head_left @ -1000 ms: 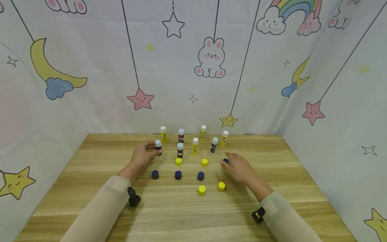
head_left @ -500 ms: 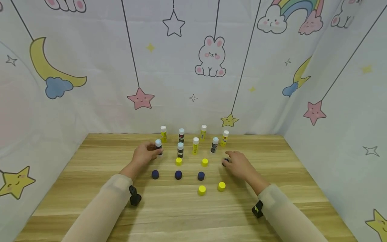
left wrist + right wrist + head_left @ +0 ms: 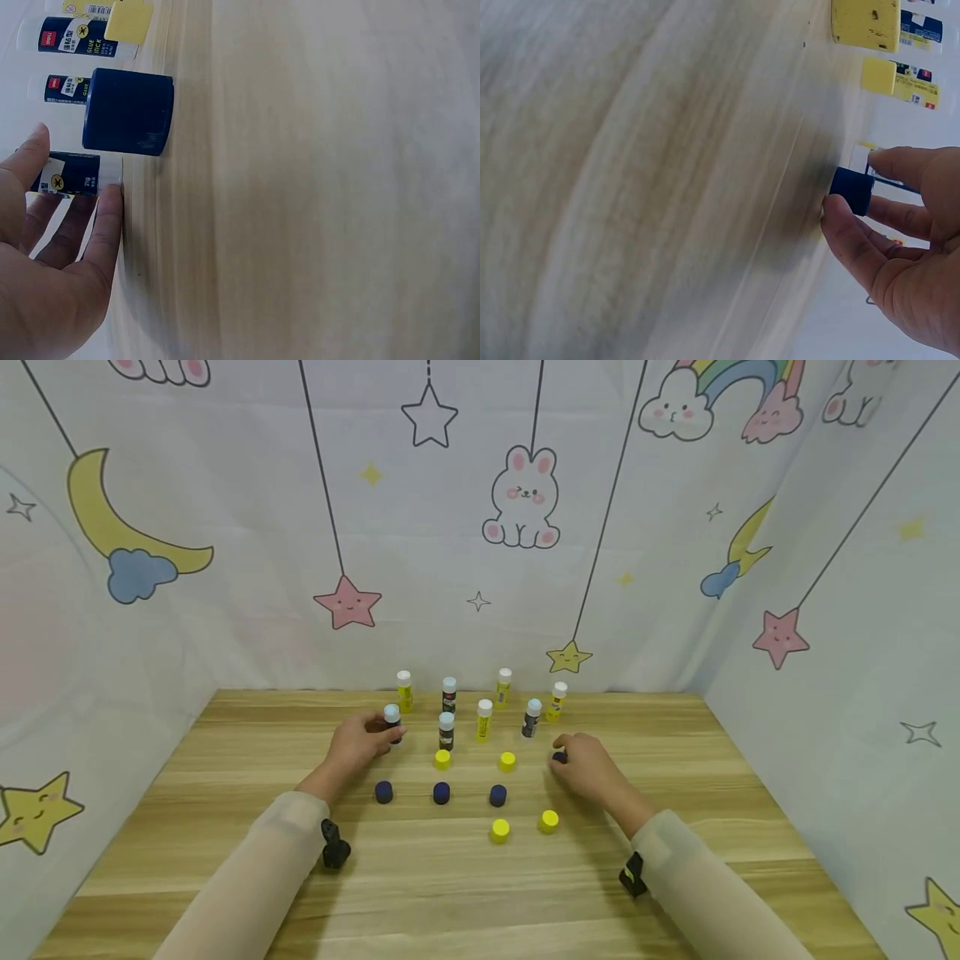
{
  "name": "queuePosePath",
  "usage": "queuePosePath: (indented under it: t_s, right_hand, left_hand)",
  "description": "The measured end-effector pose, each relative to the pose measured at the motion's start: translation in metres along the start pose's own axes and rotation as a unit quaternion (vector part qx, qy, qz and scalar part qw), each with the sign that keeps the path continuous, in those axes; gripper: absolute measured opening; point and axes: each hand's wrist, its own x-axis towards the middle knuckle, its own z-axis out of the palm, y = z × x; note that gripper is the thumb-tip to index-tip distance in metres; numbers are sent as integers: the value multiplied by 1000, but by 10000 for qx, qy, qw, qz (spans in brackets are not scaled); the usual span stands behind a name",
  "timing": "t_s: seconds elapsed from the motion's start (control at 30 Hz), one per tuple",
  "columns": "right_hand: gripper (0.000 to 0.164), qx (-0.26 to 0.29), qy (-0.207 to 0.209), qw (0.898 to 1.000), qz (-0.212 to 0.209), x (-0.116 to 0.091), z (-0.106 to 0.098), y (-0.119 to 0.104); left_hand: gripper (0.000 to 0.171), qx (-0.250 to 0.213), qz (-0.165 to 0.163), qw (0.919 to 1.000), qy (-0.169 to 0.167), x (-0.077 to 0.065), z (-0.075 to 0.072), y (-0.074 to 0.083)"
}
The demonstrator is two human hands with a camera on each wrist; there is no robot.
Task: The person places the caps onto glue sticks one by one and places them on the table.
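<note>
Toward the bench's (image 3: pixel 420 893) back edge, the left hand (image 3: pixel 356 746) grips a cylindrical navy plastic glue stick (image 3: pixel 71 173); the right hand (image 3: pixel 591 768) apparently pinches a round navy plastic cap (image 3: pixel 852 192).

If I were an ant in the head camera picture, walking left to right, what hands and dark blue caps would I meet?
Left hand, first dark blue cap, second dark blue cap, third dark blue cap, right hand holding a fourth dark blue cap.
</note>
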Motion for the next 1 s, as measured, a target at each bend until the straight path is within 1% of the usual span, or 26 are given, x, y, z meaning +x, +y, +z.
queuePosePath:
  t_s: [0.3, 0.5, 0.63, 0.87, 1.0]
  right_hand:
    - [22, -82, 172, 9997, -146, 3, 5, 0]
    - [20, -86, 242, 9996, -153, 3, 6, 1]
    - [20, -26, 279, 9995, -120, 1, 4, 0]
    - [19, -20, 379, 9992, -114, -3, 2, -1]
    - [20, 69, 472, 9988, -68, -5, 2, -2]
  left_hand:
    - [47, 18, 216, 9998, 0, 0, 4, -1]
    - [47, -40, 254, 9997, -8, 1, 5, -1]
    - [49, 44, 303, 9995, -6, 1, 5, 0]
    - [51, 78, 283, 9996, -44, -5, 3, 3]
    - [52, 220, 429, 9988, -16, -9, 2, 5]
